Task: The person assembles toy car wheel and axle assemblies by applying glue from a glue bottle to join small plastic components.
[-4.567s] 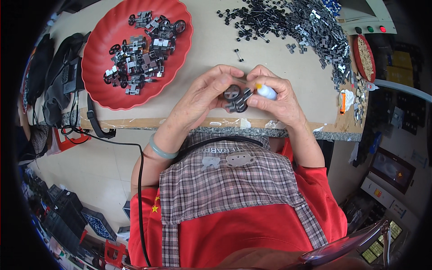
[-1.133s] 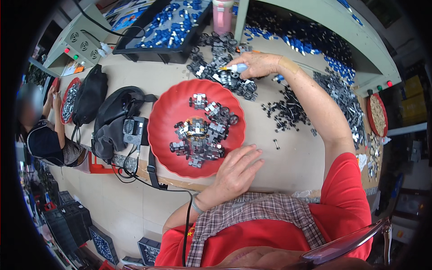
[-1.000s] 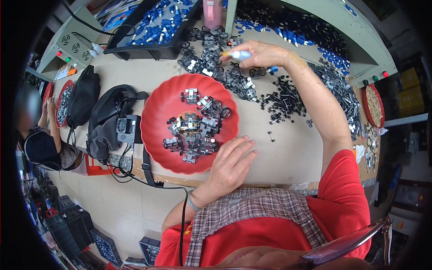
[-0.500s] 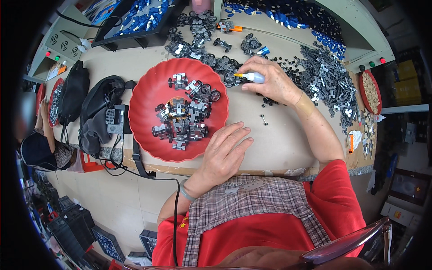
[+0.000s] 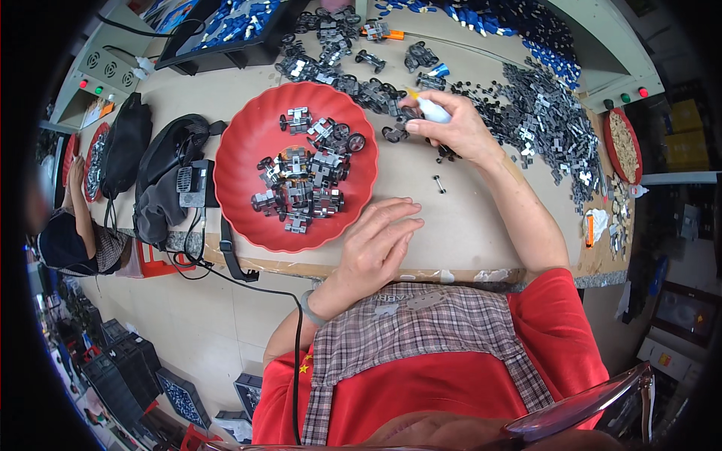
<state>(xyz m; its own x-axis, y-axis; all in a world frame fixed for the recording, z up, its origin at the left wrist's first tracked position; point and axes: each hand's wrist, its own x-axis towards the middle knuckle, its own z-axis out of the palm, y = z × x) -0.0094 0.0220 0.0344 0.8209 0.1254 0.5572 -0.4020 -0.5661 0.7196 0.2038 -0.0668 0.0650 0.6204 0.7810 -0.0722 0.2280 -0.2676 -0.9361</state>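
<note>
My right hand (image 5: 462, 131) grips a small white squeeze bottle (image 5: 434, 110) with a yellow nozzle, tilted up and to the left. Just by its thumb and fingertips is a dark wheeled toy chassis (image 5: 394, 134); whether the fingers touch it I cannot tell. My left hand (image 5: 374, 252) rests at the table's near side with fingers stretched out, holding nothing. Beside it stands a scalloped red bowl (image 5: 241, 218) with several grey and black wheeled chassis (image 5: 297, 194) in it. A small axle with two wheels (image 5: 438, 184) lies on the table between my hands.
More chassis (image 5: 331, 37) are heaped beyond the bowl. Loose grey parts (image 5: 549, 120) cover the right side, with blue pieces (image 5: 481, 19) behind. At left are a black tray (image 5: 226, 56), black bags (image 5: 169, 165) and a cable. A co-worker's arm (image 5: 79, 195) shows at far left.
My right hand has shifted a little to the right, and the bottle's nozzle has turned from pointing left to pointing upward. My left hand stays open near the bowl. The whole view has shifted slightly.
</note>
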